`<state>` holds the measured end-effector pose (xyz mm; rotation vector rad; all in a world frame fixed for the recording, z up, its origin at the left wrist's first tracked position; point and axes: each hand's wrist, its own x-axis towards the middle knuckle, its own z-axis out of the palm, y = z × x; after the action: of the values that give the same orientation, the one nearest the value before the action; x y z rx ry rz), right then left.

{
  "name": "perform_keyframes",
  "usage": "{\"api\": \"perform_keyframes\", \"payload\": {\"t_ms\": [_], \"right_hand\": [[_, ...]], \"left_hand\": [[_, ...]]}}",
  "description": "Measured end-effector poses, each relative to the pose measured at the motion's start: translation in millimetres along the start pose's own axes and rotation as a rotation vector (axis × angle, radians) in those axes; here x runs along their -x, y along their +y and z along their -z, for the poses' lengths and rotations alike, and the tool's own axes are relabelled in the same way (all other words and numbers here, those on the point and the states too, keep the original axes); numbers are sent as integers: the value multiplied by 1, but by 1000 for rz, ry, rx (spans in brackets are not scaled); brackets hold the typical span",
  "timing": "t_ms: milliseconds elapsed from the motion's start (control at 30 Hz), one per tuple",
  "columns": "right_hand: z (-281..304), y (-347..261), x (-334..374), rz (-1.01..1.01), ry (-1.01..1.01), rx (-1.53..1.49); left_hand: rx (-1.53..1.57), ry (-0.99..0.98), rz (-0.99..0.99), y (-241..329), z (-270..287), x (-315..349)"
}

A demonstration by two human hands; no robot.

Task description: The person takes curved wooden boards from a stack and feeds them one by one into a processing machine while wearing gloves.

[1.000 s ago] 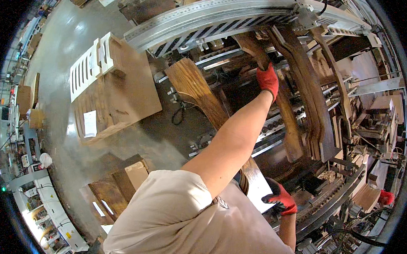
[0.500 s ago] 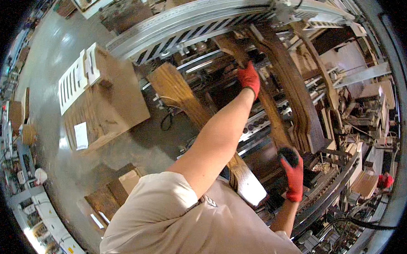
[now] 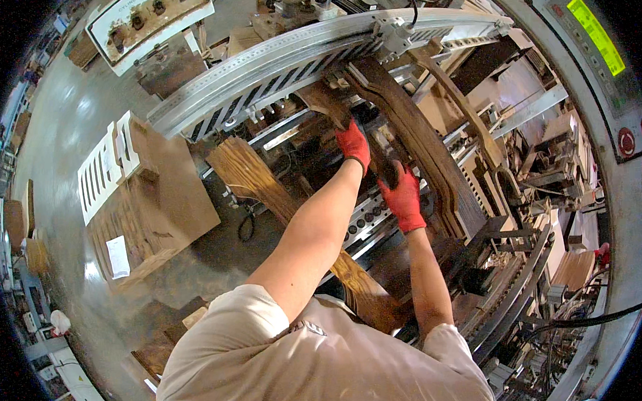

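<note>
Both my hands wear red gloves with dark fingers. My left hand (image 3: 354, 145) is closed at the near end of a dark brown shaped wooden board (image 3: 322, 104), below the metal beam. Close by on the right, my right hand (image 3: 405, 200) is at a dark stretch of wood; its dark fingers blend into it, so their grip is unclear. A stack of long curved boards (image 3: 422, 139) lies just right of my hands. To the left, a lighter brown shaped board (image 3: 252, 171) slants across the machine, partly behind my left forearm.
A striped metal beam (image 3: 273, 77) crosses the far side. On the left stands a large brown box (image 3: 170, 200) with white slatted pieces (image 3: 108, 167) on it. A control panel (image 3: 597, 52) with a lit screen is at the far right. Black cables (image 3: 591, 320) hang at lower right.
My right hand has moved up and left from the lower end of the board, close to my left hand. The view has shifted, bringing the control panel into sight.
</note>
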<state>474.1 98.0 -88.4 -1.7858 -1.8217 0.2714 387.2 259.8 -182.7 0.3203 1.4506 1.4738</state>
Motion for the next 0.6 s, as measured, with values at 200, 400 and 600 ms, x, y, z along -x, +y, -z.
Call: {"api": "perform_keyframes", "payload": {"t_ms": [200,400,600], "right_hand": [[1,3,6,-20,-12,89],[-8,-1,3,38,-1,72],[-8,-1,2,14,-27,102]], "left_hand": [[-207,159,-6,-16,-16,-1],[66,90,-189,10,-1,16],[114,106,-154,23,0,19]]}}
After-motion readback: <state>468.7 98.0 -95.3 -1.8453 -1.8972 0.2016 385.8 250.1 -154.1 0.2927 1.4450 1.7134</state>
